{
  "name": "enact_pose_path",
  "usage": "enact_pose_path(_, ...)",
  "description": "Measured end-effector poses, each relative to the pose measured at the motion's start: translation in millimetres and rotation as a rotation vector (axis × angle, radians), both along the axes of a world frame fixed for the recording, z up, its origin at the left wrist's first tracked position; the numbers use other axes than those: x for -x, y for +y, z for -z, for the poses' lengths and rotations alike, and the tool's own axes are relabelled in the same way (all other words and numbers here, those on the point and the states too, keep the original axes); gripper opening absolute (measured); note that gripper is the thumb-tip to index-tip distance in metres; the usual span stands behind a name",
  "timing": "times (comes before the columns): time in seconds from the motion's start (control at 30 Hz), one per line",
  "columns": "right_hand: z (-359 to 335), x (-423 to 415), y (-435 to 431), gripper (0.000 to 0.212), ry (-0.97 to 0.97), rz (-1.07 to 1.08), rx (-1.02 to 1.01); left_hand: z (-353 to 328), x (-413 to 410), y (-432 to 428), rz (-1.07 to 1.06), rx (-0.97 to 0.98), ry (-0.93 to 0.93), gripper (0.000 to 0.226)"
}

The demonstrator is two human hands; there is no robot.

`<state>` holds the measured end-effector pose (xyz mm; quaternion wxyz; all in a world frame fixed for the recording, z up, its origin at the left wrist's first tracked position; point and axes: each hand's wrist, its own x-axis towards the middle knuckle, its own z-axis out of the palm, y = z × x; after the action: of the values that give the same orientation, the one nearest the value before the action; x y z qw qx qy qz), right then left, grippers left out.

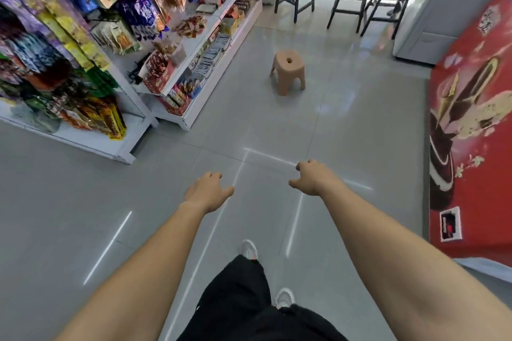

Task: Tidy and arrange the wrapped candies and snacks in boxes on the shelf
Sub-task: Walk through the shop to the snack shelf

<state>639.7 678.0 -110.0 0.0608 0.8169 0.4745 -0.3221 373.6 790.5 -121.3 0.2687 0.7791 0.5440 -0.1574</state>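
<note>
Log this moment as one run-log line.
left hand: open, empty | right hand: open, empty | shelf: ahead left, snack boxes untouched | stool: on floor ahead

The shelf (191, 119) is white. The hanging snack packets (69, 8) above it run purple, yellow, blue and green, and the boxes (159, 72) at its front edge are red, filled with red-and-gold wrappers. The floor (69, 216) is pale grey tile streaked with white glare. The small stool (288, 69) is peach-tan. The freezer (471, 44) is red, printed with a dark brown and cream ice-cream bar. The trousers (235, 299) are black and the shoes (248, 249) white.
</note>
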Motion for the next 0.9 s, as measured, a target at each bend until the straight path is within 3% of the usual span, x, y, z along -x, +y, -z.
enact_pose_path(0.3, 3.8, -92.1, 204.7, 0.060, -0.028, 0.023, 0.041, 11.0, -113.9, 211.0, 0.062, 0.011, -0.041, 0.065)
enact_pose_path(0.53, -15.7, -152.2, 359.7, 0.062, -0.021, 0.046, -0.057, -12.0, -195.2, 363.4, 0.069, -0.004, -0.091, 0.065)
enact_pose_path(0.9, 34.5, -292.7, 573.9, 0.060, 0.054, 0.016, 0.017, 15.0, -325.1, 574.3, 0.120, 0.021, 0.049, 0.065)
